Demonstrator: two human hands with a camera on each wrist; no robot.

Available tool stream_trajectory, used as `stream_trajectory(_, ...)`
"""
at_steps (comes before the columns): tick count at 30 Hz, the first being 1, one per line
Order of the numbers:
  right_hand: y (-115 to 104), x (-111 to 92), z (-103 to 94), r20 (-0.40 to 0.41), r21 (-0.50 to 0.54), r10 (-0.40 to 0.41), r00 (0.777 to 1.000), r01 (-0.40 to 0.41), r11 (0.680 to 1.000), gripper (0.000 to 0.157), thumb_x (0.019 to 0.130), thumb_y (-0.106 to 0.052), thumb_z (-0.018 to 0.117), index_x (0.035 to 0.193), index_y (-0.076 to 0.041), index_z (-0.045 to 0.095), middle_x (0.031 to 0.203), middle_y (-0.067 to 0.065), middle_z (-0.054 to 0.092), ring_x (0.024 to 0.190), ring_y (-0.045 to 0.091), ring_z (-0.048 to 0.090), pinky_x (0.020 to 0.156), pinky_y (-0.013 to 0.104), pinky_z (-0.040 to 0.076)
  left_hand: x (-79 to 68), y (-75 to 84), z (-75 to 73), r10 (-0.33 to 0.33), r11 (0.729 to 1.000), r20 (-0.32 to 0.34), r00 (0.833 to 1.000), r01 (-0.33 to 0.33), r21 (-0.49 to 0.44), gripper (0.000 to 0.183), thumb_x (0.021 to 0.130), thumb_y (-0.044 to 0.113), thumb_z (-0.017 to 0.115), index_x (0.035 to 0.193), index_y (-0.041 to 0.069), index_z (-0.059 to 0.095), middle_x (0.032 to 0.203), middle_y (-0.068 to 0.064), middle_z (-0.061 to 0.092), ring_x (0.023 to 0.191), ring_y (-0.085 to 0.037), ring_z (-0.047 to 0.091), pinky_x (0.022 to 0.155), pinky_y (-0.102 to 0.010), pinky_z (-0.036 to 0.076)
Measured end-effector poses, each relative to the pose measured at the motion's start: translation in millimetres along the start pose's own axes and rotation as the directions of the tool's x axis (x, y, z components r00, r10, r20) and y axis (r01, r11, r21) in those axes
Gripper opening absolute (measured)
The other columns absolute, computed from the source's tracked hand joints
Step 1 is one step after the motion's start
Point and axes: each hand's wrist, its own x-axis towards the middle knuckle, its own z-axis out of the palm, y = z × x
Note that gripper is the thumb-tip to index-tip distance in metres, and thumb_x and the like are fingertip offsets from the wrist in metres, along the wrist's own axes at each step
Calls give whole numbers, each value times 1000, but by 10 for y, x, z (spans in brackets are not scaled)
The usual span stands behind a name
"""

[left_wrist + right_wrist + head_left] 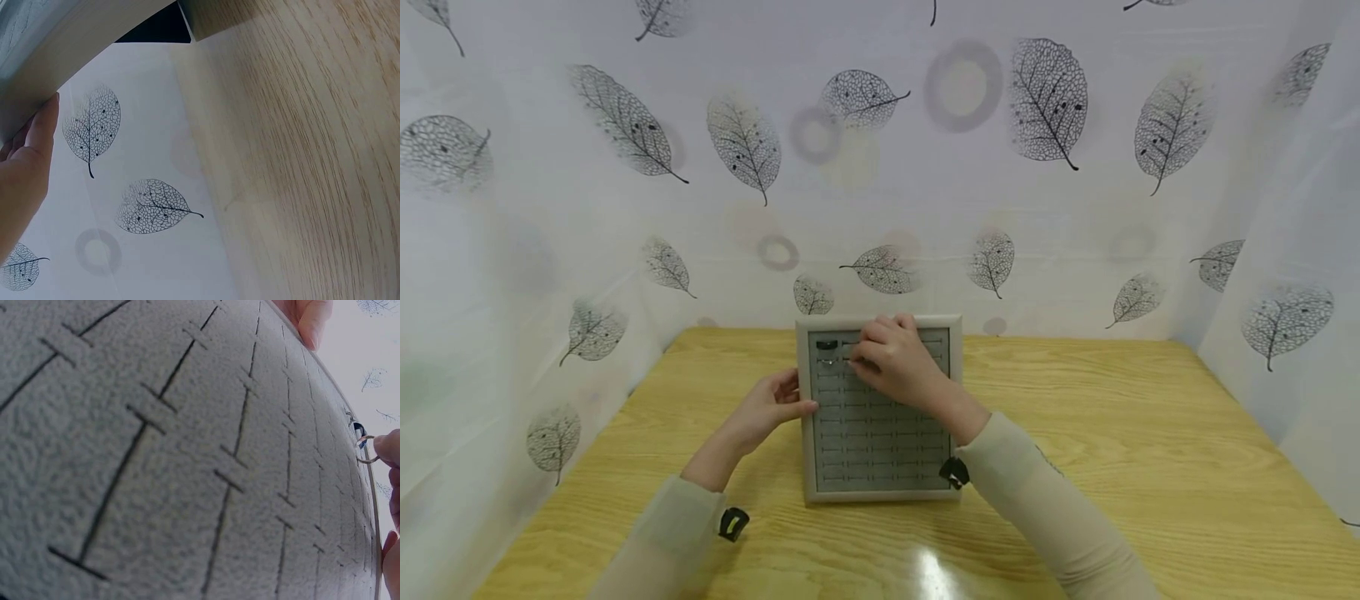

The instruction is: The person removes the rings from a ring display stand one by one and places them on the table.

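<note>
A ring display board (pixel 880 417) with a pale frame and grey slotted padding stands tilted on the table. My left hand (pixel 763 412) holds its left edge, thumb at the front of the frame and fingers around the side; the left wrist view shows this hand (pixel 25 169) against the frame's side. Near the board's top, my right hand (pixel 898 362) pinches a thin metal ring (pixel 369 460), seen edge-on in the right wrist view close to the padding. A wide black ring (pixel 827 344) sits in the top left slot, with a slim silver ring (pixel 827 362) below it.
The board stands on a wood-grain table (pixel 1112 450). Behind and on both sides hangs a white curtain (pixel 895 192) with leaf prints. Small black devices (pixel 733 524) are worn at both wrists; the right one overlaps the board's lower right corner in the head view.
</note>
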Motion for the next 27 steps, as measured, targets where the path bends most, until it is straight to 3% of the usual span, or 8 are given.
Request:
stream_trajectory(6, 19, 4, -24, -42, 71, -14, 999, 17, 997, 5, 77, -14, 68, 74, -10, 66, 73, -2, 54, 68, 14, 44, 65, 34, 29, 16, 3, -12, 7, 1000, 3, 1000, -7, 7, 63, 82, 12, 64, 132, -6, 30, 126, -22, 42, 112, -30, 45, 86, -35, 43)
stream_trajectory(14, 24, -119, -123, -99, 41, -62, 993, 66, 997, 9, 68, -9, 74, 69, -11, 65, 70, -3, 53, 70, 15, 48, 65, 36, 33, 35, -29, -13, -4, 1000, 3, 1000, 4, 13, 64, 82, 12, 64, 133, -6, 30, 126, -22, 42, 112, -30, 46, 87, -35, 43)
stream_trajectory(20, 44, -287, -244, -154, -14, -127, 980, 127, 992, 13, 62, -8, 76, 67, -11, 65, 69, -2, 51, 63, 16, 44, 58, 35, 27, 25, -26, -11, 10, 1000, 4, 1000, -11, 23, 64, 81, 13, 64, 132, -6, 31, 125, -22, 43, 111, -30, 46, 87, -35, 43)
stream_trajectory(27, 84, -567, -412, -100, -28, -141, 985, 139, 990, 8, 67, -10, 72, 66, -11, 64, 67, -2, 50, 61, 16, 43, 57, 35, 26, 9, -28, -22, 12, 999, -6, 1000, -11, 34, 64, 81, 14, 65, 132, -6, 31, 124, -21, 44, 110, -29, 47, 86, -35, 43)
